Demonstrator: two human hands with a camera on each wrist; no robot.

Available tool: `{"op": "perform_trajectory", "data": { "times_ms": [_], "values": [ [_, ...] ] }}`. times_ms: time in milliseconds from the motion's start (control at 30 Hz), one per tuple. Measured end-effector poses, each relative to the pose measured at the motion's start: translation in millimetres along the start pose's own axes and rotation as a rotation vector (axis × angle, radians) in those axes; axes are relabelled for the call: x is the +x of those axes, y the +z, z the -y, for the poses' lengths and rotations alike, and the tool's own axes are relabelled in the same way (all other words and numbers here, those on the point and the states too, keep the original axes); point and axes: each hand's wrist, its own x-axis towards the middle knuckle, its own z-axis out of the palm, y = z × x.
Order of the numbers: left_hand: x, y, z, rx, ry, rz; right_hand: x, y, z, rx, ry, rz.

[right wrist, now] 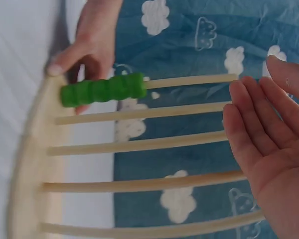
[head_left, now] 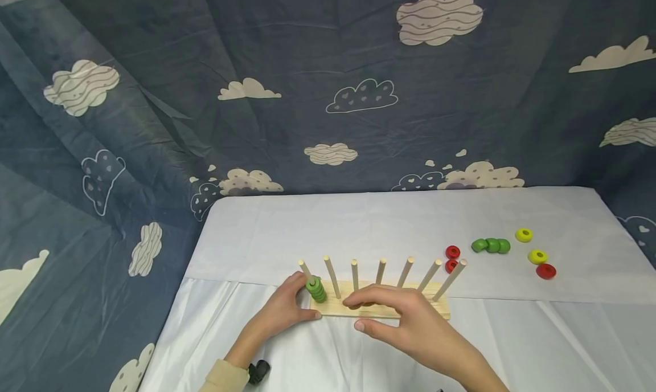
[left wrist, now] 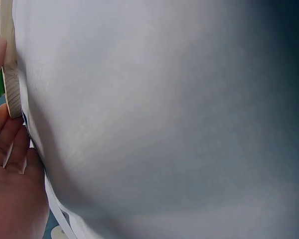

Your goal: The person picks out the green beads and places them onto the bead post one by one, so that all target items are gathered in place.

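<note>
A pale wooden peg board (head_left: 333, 307) with several upright pegs lies on the white cloth. Green rings (head_left: 316, 289) are stacked on its leftmost peg, and bare wood shows above them. My left hand (head_left: 287, 307) holds the board's left end, thumb at the front edge and fingers round the back. In the left wrist view the thumb and fingers touch the board's end (left wrist: 12, 92). Over the middle pegs hovers my right hand (head_left: 405, 318), fingers loosely extended. The right wrist view shows its palm (right wrist: 284, 164) beside the peg tips, holding nothing.
Right of the board lie a row of green rings (head_left: 492, 245), two yellow rings (head_left: 524, 235) and red rings (head_left: 546, 272). Two red rings (head_left: 452, 252) sit close behind the right pegs. A dark cloud-patterned cloth (head_left: 307, 124) hangs behind the table.
</note>
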Motion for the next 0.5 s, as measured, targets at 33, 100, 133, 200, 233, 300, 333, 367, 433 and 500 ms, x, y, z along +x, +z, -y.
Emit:
{"op": "perform_trajectory", "data": {
  "times_ms": [33, 100, 133, 200, 233, 300, 333, 367, 433, 500],
  "values": [
    [0.0, 0.1, 0.3, 0.002, 0.002, 0.001, -2.5, 1.1, -3.0, 0.007, 0.025, -0.001],
    [-0.3, 0.0, 0.5, 0.006, 0.005, -0.003, -7.7, 3.3, -9.3, 0.018, 0.062, -0.004],
    [-0.5, 0.0, 0.3, 0.005, 0.005, -0.004, -10.4, 4.0, -12.7, 0.026, 0.072, -0.008],
    [-0.9, 0.0, -0.1, 0.002, 0.007, -0.006, -16.6, 5.1, -19.8, 0.038, 0.095, -0.016],
    [-1.1, -0.1, -0.3, -0.001, 0.007, -0.006, -20.0, 5.5, -23.4, 0.052, 0.110, -0.020],
    [-1.4, -0.3, -0.7, -0.006, 0.010, -0.008, -27.2, 6.0, -31.2, 0.085, 0.148, -0.028],
    [-1.4, -0.2, -0.5, -0.008, 0.012, -0.008, -31.2, 6.0, -35.3, 0.096, 0.170, -0.034],
    [-1.3, 0.0, -0.4, -0.007, 0.014, -0.007, -35.3, 6.0, -39.1, 0.110, 0.194, -0.039],
    [-1.2, 0.1, -0.1, -0.003, 0.017, -0.007, -43.0, 6.1, -47.1, 0.132, 0.225, -0.059],
    [-1.5, 0.1, 0.1, 0.004, 0.014, -0.008, -49.9, 6.2, -54.8, 0.133, 0.244, -0.084]
  ]
}}
